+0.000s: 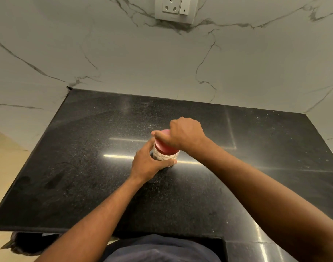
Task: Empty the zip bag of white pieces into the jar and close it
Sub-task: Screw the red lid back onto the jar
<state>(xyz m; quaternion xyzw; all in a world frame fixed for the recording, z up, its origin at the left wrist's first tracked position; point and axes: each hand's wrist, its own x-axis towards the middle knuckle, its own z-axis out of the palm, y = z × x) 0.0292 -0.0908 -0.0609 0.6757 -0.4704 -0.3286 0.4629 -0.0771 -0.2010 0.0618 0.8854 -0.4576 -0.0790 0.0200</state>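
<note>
Head view: the jar point(166, 155) stands upright near the middle of the black surface point(86, 167). The left hand point(149, 164) wraps its body, while the right hand point(184, 136) clamps down over the red lid point(164, 146) on top.

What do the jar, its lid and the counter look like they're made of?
Jar: see-through wall with white contents showing, so clear plastic or glass; I cannot tell which. Lid: opaque red with a matte look, likely plastic. Counter: black speckled stone, probably polished granite, mirroring strip lights.
</note>
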